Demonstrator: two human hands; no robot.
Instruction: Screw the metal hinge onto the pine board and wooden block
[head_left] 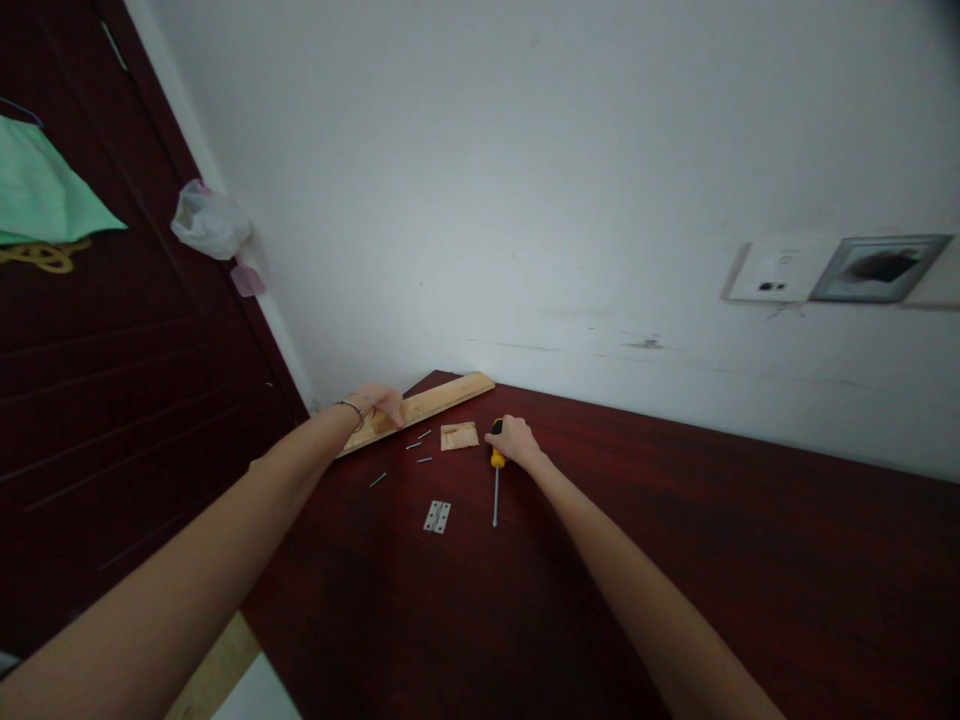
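At lower centre of the frame, an opened silver metal hinge (pixel 437 516) lies on the dark red wooden surface (pixel 390 600). Right of it, the right grip (pixel 513 440) is curled around the yellow-and-black handle of a steel-shafted screwdriver (pixel 498 459). Left of centre lie four thin grey metal fasteners (pixel 378 480), near a small pale wooden block (pixel 459 436). Beyond, the left grip (pixel 388 403) bends over a long pale wooden plank (pixel 448 396); whether it pinches, I cannot tell. The step seems one of handling screwdriver and plank; lifting either would call for firm hold.
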